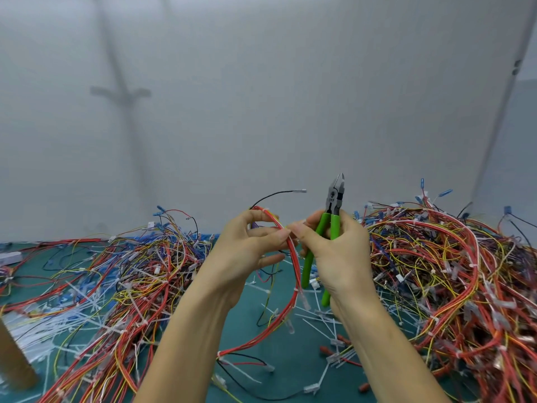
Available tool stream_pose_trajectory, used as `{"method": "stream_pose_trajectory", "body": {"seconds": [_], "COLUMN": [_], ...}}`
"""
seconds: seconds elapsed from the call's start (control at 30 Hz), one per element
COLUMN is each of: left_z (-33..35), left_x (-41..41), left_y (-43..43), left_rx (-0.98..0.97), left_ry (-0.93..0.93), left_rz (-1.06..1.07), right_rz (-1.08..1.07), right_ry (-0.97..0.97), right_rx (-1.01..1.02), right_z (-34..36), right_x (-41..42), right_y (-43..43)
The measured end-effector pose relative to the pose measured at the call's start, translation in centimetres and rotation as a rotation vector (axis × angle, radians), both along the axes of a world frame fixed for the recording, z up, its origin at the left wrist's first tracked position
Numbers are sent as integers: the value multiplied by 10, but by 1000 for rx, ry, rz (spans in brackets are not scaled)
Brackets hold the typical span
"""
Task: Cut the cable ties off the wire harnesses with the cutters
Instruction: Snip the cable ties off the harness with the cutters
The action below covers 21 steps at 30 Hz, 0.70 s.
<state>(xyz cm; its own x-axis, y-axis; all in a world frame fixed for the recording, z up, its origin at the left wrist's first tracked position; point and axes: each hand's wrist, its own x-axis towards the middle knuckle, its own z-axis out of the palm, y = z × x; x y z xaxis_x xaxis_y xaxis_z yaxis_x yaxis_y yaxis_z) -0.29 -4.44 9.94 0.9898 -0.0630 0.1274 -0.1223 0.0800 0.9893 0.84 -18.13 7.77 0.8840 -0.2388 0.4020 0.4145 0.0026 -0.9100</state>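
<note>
1. Nearest me, the green desk (279, 344) is strewn with loose white ties (316, 318) and short wire ends.
2. A harness (295, 266) of red wires rises from the desk between my forearms and curves up to my hands. A white tie binds it just below them.
3. My left hand (247, 248) pinches the harness near its top between thumb and forefinger. Its other fingers (270, 260) lie loosely spread beneath.
4. My right hand (337, 251) grips the cutters (334, 210), the green handles held in my palm. Its thumb and forefinger reach across to the harness and meet my left fingertips there.
5. The cutters stand upright above my hands, blades pointing up and touching no wire. I cannot tell whether the blades are quite closed.
6. A black wire (273, 195) arcs out from the harness top and ends in a pale connector.
7. Further back, a low pile (139, 266) of harnesses lies at left, and a taller heap (450, 271) at right.
8. A grey wall (261, 97) stands behind the desk.
</note>
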Motion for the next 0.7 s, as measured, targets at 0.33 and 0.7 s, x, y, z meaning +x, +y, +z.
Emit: {"method": "stream_pose_trajectory", "body": {"seconds": [0.33, 0.7], "left_z": [-3, -3], "left_x": [6, 8], "left_y": [-4, 8], "left_rx": [-48, -68], "left_ry": [-126, -192], "left_rz": [200, 279], "right_rz": [12, 258], "right_ry": [26, 166], "right_rx": [-116, -719], "right_z": [6, 5], "right_x": [0, -4], "right_y": [-7, -10]}}
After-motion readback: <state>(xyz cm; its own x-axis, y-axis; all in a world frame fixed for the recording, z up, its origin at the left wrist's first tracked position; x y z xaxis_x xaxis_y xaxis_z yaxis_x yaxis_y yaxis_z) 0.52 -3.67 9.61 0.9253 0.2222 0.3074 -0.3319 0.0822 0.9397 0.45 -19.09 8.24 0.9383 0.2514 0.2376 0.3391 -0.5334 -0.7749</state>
